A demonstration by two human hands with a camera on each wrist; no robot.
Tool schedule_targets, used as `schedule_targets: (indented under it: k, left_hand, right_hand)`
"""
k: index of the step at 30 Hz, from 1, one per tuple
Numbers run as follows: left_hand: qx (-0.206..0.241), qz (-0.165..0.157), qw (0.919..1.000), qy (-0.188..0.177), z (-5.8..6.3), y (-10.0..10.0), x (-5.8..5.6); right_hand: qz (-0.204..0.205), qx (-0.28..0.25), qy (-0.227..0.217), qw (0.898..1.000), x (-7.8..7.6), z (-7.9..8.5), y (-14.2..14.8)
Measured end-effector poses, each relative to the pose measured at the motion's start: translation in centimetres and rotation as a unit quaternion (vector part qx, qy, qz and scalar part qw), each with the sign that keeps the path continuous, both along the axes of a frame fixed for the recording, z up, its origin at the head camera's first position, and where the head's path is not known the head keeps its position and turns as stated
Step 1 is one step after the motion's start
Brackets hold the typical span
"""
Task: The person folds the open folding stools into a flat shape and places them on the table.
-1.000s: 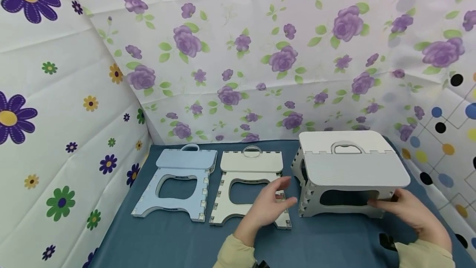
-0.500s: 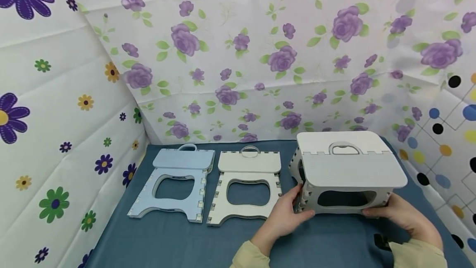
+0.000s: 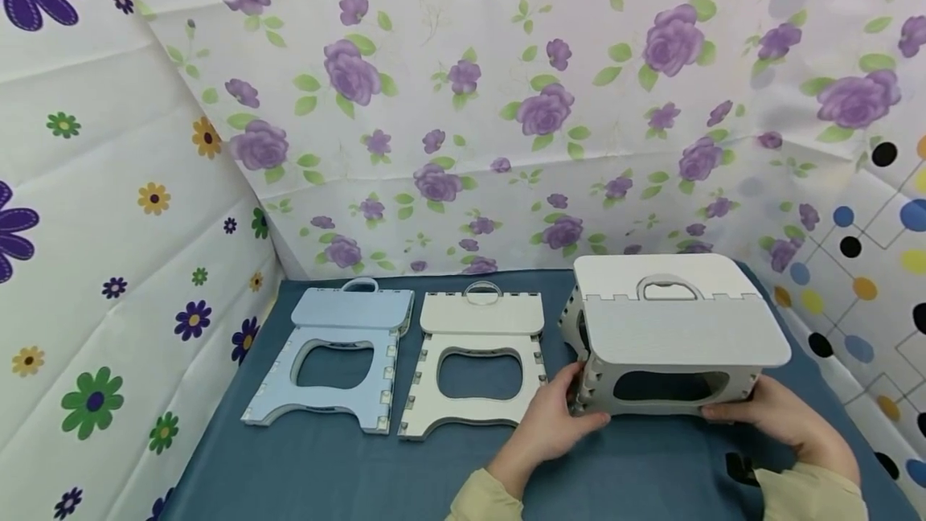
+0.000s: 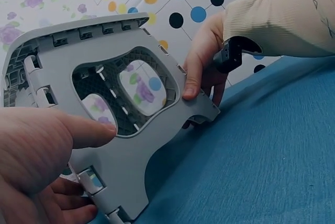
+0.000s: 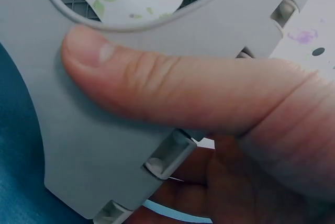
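An unfolded light-grey folding step stool stands upright at the right of the blue cloth, its carry handle showing on top. My left hand grips the stool's near left leg, thumb across the front panel and fingers round the side. On the opposite side, my right hand holds the near right leg. The right wrist view shows its thumb lying flat on the panel below the oval cutout, fingers curled behind the hinged edge. In the left wrist view, the stool's panel is seen between both hands.
A folded cream step stool lies flat left of my left hand, and a folded light-blue one lies beyond it. Flowered sheets enclose the back and left; a dotted sheet hangs at the right.
My left hand has moved right, from over the cream stool to the grey stool's left leg, and grips it. My right hand has shifted slightly on the right leg.
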State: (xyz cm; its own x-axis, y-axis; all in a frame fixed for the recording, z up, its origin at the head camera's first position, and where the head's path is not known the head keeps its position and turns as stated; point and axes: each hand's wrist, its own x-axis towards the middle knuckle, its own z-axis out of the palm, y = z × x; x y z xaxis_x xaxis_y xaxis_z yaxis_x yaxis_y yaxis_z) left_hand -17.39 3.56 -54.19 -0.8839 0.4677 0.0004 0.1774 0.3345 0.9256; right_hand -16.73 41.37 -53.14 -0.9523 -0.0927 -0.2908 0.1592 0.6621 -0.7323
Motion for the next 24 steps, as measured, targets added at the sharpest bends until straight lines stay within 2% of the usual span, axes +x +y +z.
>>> schedule_targets:
  k: [4,9,15,19,24]
  left_hand:
    - [0.002,0.003,1.0000,0.003,-0.2,0.0,0.0]
    - [-0.013,0.004,0.9998,0.016,-0.1,0.2,0.2]
    - [-0.031,-0.013,0.9976,0.060,-0.3,0.2,0.1]
    - [-0.038,-0.016,0.9968,0.068,-0.3,0.4,0.2]
    - [-0.017,-0.012,0.9957,0.090,-1.7,0.6,-0.1]
  right_hand:
    - [0.005,-0.009,-0.006,1.000,0.1,-0.1,0.1]
    - [0.007,-0.004,0.007,1.000,0.1,-0.1,-0.1]
    - [0.002,0.004,0.015,1.000,0.1,0.0,-0.3]
    - [-0.002,0.004,0.012,1.000,0.2,0.0,-0.1]
    - [-0.003,-0.003,0.010,1.000,0.2,0.0,0.0]
